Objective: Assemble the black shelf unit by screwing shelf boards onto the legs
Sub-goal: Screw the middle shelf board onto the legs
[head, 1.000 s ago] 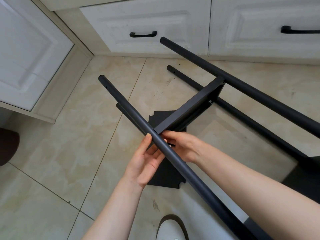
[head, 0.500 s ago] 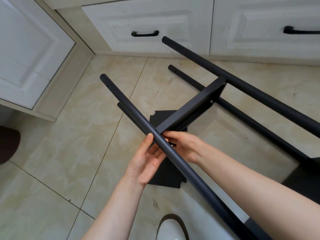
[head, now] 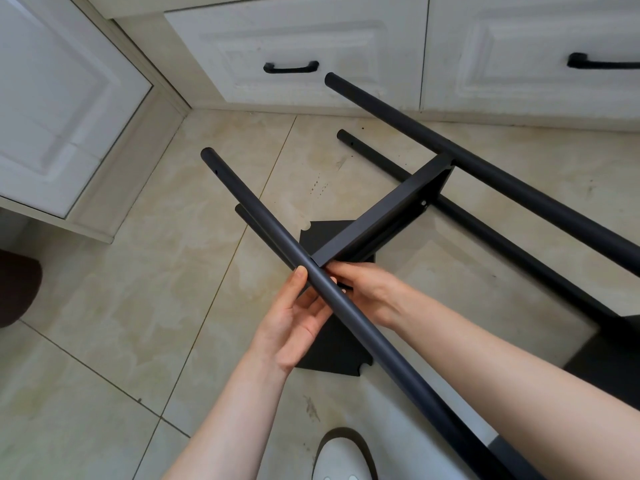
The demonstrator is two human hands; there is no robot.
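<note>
The black shelf frame lies on its side on the tiled floor. Its near leg (head: 363, 327) runs diagonally across the middle. My left hand (head: 294, 320) holds this leg, thumb on its side and fingers underneath. A shelf board (head: 384, 216) stands edge-on between the near leg and the far leg (head: 485, 168). My right hand (head: 370, 289) reaches to the corner where the board meets the near leg. Its fingertips are bunched there, hidden behind the tube. Two lower legs (head: 485, 237) (head: 249, 220) lie beneath.
A loose black shelf board (head: 332, 351) with notched corners lies flat on the floor under my hands. White cabinets (head: 294, 36) with black handles line the back and left. My white shoe (head: 341, 459) is at the bottom edge. A dark object (head: 17, 289) sits at far left.
</note>
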